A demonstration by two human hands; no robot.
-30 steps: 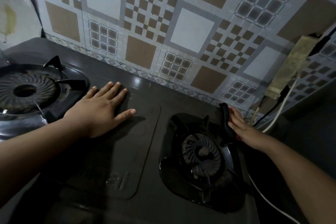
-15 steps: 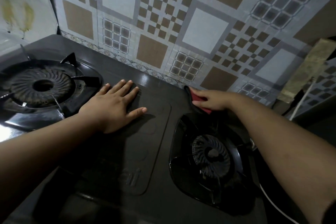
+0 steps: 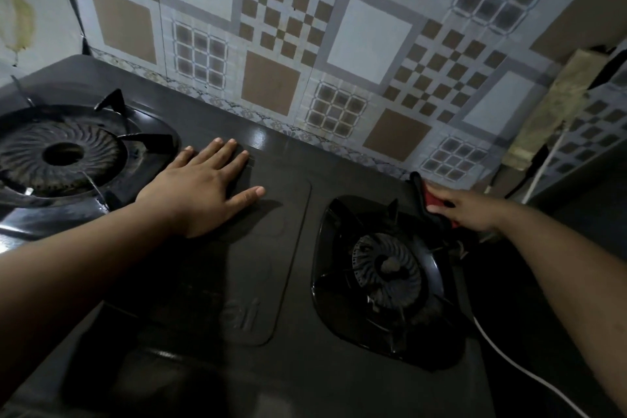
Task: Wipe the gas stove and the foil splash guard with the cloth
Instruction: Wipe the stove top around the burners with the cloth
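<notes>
Dark gas stove (image 3: 291, 248); red-black cloth (image 3: 436, 205) bunched at back-right edge

One head-worn wide-angle view looks steeply down, close over the gas stove (image 3: 291, 248), facing the tiled wall (image 3: 339, 27)
</notes>
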